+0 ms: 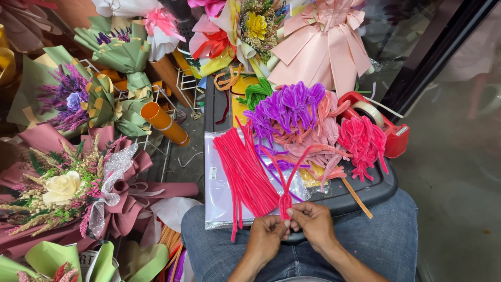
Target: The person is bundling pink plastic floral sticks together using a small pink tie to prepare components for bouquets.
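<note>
Farthest up from my grips I see the wrapped bouquets: a pink paper bouquet [324,44] straight beyond them, and a mauve bouquet with a cream rose [68,190] well off to the left. Nearer, a dark tray [378,185] rests across my denim lap [389,237] and serves as my tabletop. On it, just above my grips, lies a heap of purple pipe-cleaner flowers [289,107], with pink ones [364,141] up and to the right, beside a red tape dispenser [383,122]. A bundle of straight pink pipe cleaners [245,172] lies just up-left of my left hand [266,237]. My right hand [314,222] sits touching the left. Both grips are pinched together on a twisted pink pipe cleaner [285,201], its loose ends rising between them over the tray's near edge.
</note>
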